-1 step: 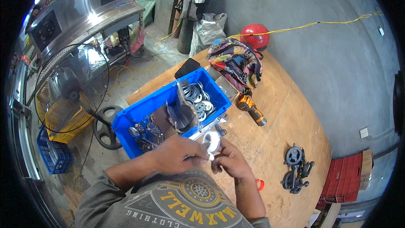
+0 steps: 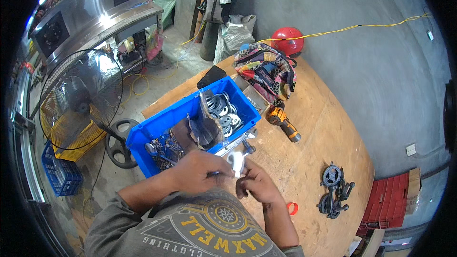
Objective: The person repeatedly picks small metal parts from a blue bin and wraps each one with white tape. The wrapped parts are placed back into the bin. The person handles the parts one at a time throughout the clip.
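In front of my chest, both hands are closed around a small white roll that looks like tape [image 2: 236,163], overexposed by glare. My left hand [image 2: 202,169] pinches it from the left; a small dark piece shows by its fingers but is too small to name. My right hand [image 2: 261,183] has its fingers curled against the roll's right side. Just beyond them stands a blue bin [image 2: 135,148], which holds grey and white metal discs [image 2: 227,120] on one side and small loose hardware [image 2: 169,145] on the other. A dark metal fitting [image 2: 248,148] lies beside the bin.
An orange and black power drill [image 2: 285,124] lies right of the bin, with a patterned cloth bag [image 2: 266,69] behind. Black metal burner-like parts [image 2: 332,192] and a red ring [image 2: 296,208] rest on the wooden table [image 2: 323,133]. A standing fan [image 2: 82,107] is at left.
The white roll has turned and now appears narrower between my fingers. My right hand has shifted slightly left, uncovering more of the red ring.
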`<action>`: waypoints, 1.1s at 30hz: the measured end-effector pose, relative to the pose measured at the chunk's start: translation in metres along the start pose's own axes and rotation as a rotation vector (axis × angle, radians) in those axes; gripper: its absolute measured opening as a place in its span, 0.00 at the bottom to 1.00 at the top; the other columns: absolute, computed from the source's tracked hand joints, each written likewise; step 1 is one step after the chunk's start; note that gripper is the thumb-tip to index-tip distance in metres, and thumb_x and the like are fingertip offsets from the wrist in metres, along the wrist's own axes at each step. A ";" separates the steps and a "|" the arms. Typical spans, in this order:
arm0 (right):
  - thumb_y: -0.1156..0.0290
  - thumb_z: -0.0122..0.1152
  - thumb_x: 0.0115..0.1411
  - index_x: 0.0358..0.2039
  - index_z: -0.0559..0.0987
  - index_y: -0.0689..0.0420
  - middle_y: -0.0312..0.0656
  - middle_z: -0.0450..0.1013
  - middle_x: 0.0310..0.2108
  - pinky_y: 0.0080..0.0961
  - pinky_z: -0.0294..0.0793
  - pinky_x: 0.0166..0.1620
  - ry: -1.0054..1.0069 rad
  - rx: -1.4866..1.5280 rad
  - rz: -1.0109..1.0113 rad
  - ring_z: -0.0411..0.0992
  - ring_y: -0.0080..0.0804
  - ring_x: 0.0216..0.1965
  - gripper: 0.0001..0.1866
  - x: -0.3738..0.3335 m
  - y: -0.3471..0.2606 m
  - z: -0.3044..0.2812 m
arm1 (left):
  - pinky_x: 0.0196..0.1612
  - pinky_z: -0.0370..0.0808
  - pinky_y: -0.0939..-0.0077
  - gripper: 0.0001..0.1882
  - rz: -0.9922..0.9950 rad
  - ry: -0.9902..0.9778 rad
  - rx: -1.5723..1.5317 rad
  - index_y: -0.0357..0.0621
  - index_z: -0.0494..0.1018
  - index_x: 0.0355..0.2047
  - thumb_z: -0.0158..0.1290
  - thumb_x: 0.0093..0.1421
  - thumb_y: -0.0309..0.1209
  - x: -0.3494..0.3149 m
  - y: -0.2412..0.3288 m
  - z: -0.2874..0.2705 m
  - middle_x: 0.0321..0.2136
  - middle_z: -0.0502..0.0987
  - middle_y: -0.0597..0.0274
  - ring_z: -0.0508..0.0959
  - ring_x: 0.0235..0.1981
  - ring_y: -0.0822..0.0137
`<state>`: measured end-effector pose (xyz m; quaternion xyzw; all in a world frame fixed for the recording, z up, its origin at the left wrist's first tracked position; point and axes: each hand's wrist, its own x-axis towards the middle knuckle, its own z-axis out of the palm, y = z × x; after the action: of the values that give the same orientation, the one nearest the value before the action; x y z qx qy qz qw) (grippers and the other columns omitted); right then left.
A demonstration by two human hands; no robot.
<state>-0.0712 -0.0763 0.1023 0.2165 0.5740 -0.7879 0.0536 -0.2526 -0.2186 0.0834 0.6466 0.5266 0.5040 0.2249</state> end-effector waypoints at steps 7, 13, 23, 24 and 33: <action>0.87 0.46 0.49 0.65 0.57 0.63 0.49 0.71 0.55 0.19 0.74 0.31 -0.022 0.001 -0.022 0.76 0.26 0.36 0.38 -0.018 0.006 0.009 | 0.36 0.78 0.68 0.06 -0.087 0.139 -0.033 0.42 0.78 0.34 0.59 0.58 0.30 0.004 -0.013 0.009 0.31 0.81 0.55 0.83 0.33 0.57; 0.88 0.46 0.49 0.63 0.60 0.64 0.49 0.71 0.55 0.19 0.75 0.32 -0.075 -0.015 0.090 0.75 0.26 0.40 0.36 -0.014 0.008 0.010 | 0.36 0.78 0.68 0.07 -0.134 0.227 -0.029 0.40 0.79 0.34 0.60 0.58 0.31 0.010 -0.026 0.021 0.30 0.81 0.54 0.83 0.33 0.57; 0.87 0.49 0.48 0.62 0.61 0.67 0.51 0.74 0.51 0.18 0.74 0.29 -0.035 0.034 -0.053 0.75 0.24 0.29 0.37 -0.038 -0.005 0.011 | 0.36 0.79 0.66 0.07 -0.129 0.150 0.102 0.40 0.78 0.33 0.61 0.55 0.28 0.007 -0.030 0.026 0.31 0.82 0.53 0.83 0.33 0.56; 0.86 0.51 0.47 0.62 0.61 0.69 0.52 0.74 0.50 0.19 0.74 0.27 -0.017 0.068 -0.072 0.75 0.25 0.25 0.37 -0.038 -0.005 0.010 | 0.36 0.78 0.66 0.07 -0.117 0.128 0.127 0.40 0.78 0.33 0.61 0.55 0.28 0.006 -0.028 0.027 0.31 0.82 0.54 0.83 0.33 0.55; 0.80 0.50 0.49 0.64 0.58 0.67 0.57 0.70 0.52 0.20 0.75 0.25 -0.001 0.269 -0.205 0.76 0.31 0.25 0.37 -0.027 -0.009 -0.008 | 0.39 0.77 0.62 0.05 0.016 -0.122 0.070 0.43 0.78 0.33 0.58 0.56 0.28 -0.002 -0.011 0.024 0.33 0.81 0.57 0.81 0.35 0.54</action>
<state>-0.0475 -0.0708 0.1191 0.1617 0.4825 -0.8590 -0.0561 -0.2358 -0.2112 0.0637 0.6877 0.5240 0.4468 0.2298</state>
